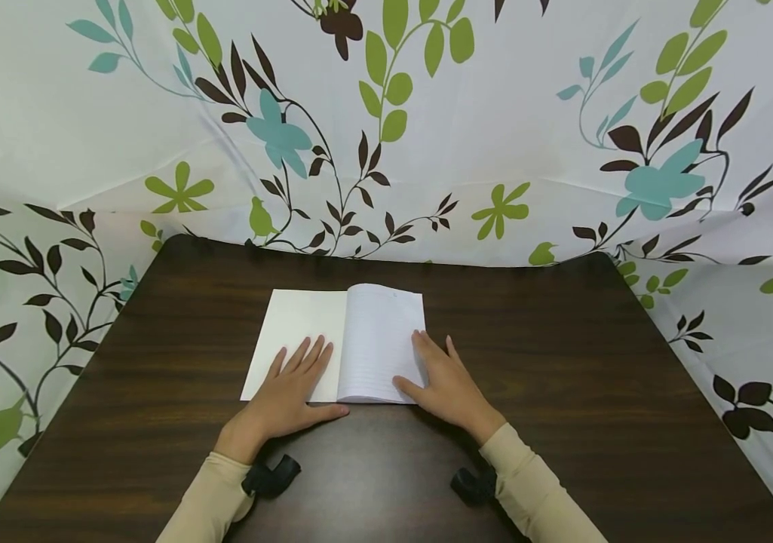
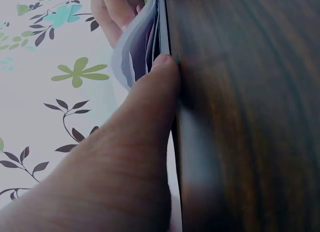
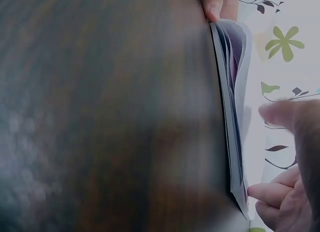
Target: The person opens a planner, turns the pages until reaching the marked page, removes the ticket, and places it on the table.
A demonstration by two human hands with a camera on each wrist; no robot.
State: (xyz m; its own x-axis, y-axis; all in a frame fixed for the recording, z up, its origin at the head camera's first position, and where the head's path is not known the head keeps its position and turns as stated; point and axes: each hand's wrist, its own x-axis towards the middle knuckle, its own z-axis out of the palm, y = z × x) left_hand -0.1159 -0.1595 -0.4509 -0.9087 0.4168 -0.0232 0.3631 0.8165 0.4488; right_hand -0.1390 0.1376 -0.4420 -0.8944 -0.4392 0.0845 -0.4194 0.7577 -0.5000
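A notebook (image 1: 382,332) lies open on the dark wooden table, its right page lined and bulging near the spine, its left page (image 1: 301,313) blank. My left hand (image 1: 284,400) rests spread over the lower part of that blank page, its thumb out along the bottom edge. At the right edge is my right hand (image 1: 452,388), fingers extended and fingertips at the lined page's margin. Seen from the right wrist, its thumb (image 3: 280,114) hangs apart from the paper, and its fingers (image 3: 272,194) touch the page edge near the corner. Layered pages (image 3: 232,77) show from the side.
The wooden table (image 1: 562,362) extends around the notebook on all sides. Behind it hangs a white cloth (image 1: 495,143) with leaf and flower prints, which also falls along both sides. Black straps (image 1: 271,477) sit at both wrists, below beige sleeves (image 1: 542,483).
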